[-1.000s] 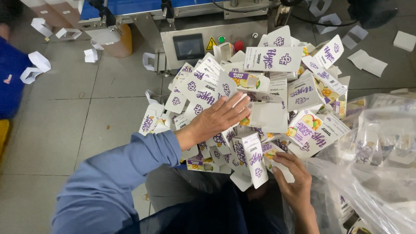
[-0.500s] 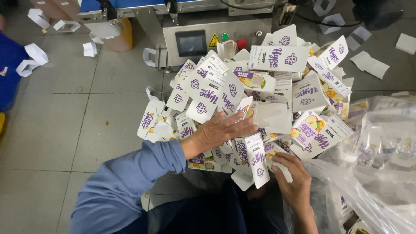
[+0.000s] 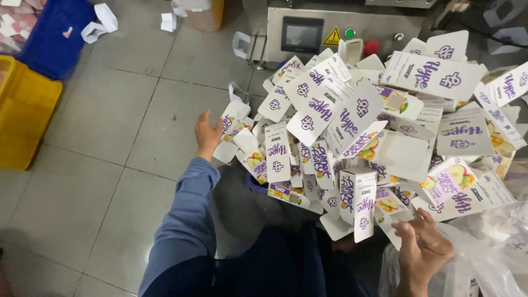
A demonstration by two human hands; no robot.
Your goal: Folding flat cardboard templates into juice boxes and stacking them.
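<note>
**Both hands at the edges of a carton heap, neither closed on a carton**

Far left of both hands, a yellow crate [image 3: 25,113] stands on the grey tiled floor [image 3: 115,126], with a blue bag [image 3: 55,36] just behind it; both lie well apart from the work. The left hand [image 3: 208,135] is raised at the left edge of the heap of flat white-and-purple cartons [image 3: 352,126]; its fingers are spread and slack, released, clasping nothing; the nearest carton [image 3: 232,124] sits just to the right of its fingertips, and whether skin touches card cannot be told. A blue sleeve [image 3: 184,220] runs down from that hand toward the lower edge of the view. Right of the left hand, the heap spreads wide, cartons lying tilted and overlapping, some showing fruit pictures. Beyond the heap, well above both hands, a metal machine [image 3: 352,27] carries a dark screen [image 3: 301,34], a green button [image 3: 349,33] and a red button [image 3: 372,47]. Between the two hands, one erected carton [image 3: 360,201] stands nearly upright at the near edge of the heap; it is just left of and above the right hand. The right hand [image 3: 423,247] sits low, fingers half curled and open, gripping nothing; its fingertips lie at the heap's lower edge. Clear plastic film [image 3: 484,253] lies just right of that hand and beneath it.
</note>
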